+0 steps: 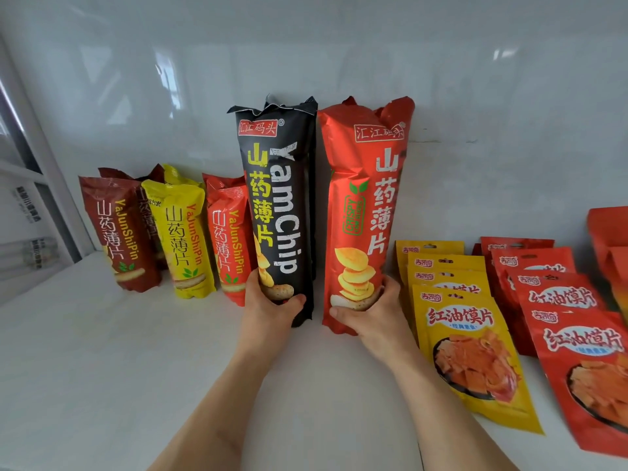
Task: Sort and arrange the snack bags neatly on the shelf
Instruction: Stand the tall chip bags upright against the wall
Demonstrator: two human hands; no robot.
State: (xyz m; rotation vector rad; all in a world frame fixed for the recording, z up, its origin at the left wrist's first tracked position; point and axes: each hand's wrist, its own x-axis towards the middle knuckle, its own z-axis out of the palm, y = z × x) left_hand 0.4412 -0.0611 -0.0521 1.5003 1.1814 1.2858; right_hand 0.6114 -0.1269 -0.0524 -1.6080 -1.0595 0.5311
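Left hand [272, 305] grips tall glossy black bag [278, 205]; right hand [368, 309] grips crinkled red bag [365, 205].

Matt black plastic-film bag [278, 212], satin red film bag [365, 212] (creased at the top seal), glossy yellow pouches [475, 362], smooth white shelf [102, 368], glossy white wall [306, 45]

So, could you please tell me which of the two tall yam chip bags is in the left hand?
The black bag, gripped near its base by the left hand; the right hand holds the red one.
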